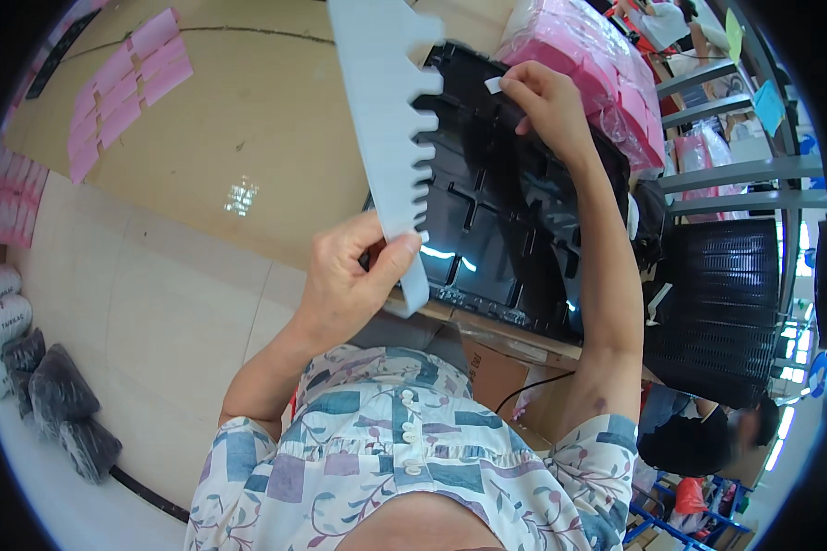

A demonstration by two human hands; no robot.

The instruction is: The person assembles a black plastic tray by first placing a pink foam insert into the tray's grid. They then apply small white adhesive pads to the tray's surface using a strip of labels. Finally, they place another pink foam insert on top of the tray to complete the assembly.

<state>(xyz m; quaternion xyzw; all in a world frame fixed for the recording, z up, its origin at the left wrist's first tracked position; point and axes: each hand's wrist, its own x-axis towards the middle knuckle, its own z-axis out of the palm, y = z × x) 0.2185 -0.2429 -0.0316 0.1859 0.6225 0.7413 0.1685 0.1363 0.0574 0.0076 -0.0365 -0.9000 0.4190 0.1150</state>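
My left hand [349, 271] grips the lower end of a long white foam strip [384, 119] with a notched, comb-like edge; the strip stands against the left side of a black moulded panel [492, 220] lying on the workbench. My right hand [544, 103] rests on the panel's upper edge, its fingertips pinching a small white tab [493, 85]. The panel has raised ribs and glossy recesses.
A brown cardboard-covered table [248, 119] carries pink slips [124, 87] at its far left. Pink wrapped bundles [597, 64] lie behind the panel. A black ribbed crate [721, 303] stands to the right, with another person's head [708, 441] below it. Dark bagged rolls [50, 395] lie on the floor.
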